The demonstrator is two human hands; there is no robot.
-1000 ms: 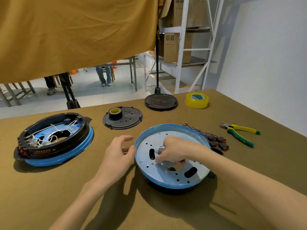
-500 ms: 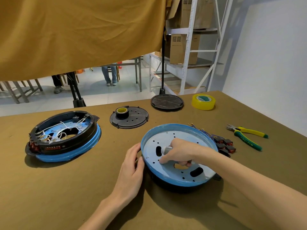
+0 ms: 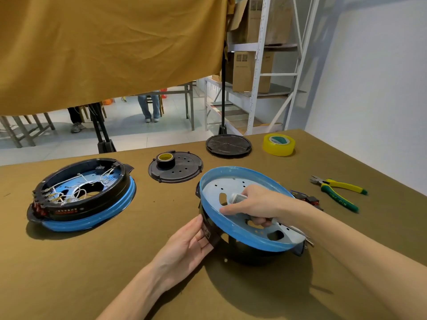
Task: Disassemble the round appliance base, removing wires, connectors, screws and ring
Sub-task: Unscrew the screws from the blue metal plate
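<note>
Over by the left edge of the tabletop (image 3: 69, 273) sits a second round base (image 3: 83, 195), black ring on a blue rim, with a tangle of white wires (image 3: 76, 192) lying inside it; further along toward the far edge there's a black perforated disc (image 3: 182, 170) with a small roll of dark tape (image 3: 166, 159) standing on it, then a flat black round cover (image 3: 228, 145), then a roll of yellow tape (image 3: 279, 144) near the far right corner. Front and centre is the round appliance base (image 3: 242, 229) being worked on, tipped up so its left side is off the surface, blue rim and pale holed plate facing up; the left hand (image 3: 189, 245) grips its black side wall, thumb on the outside, other fingers tucked beneath it; the right hand (image 3: 256, 207) reaches into the dish with fingers curled round a small whitish part (image 3: 236, 198), can't really tell what it is. Just behind the right wrist, dark red connectors (image 3: 308, 200) on thin coloured leads lie beside the base; near the right edge, yellow-and-green pliers (image 3: 338, 192) lie flat, well apart from the base.
</note>
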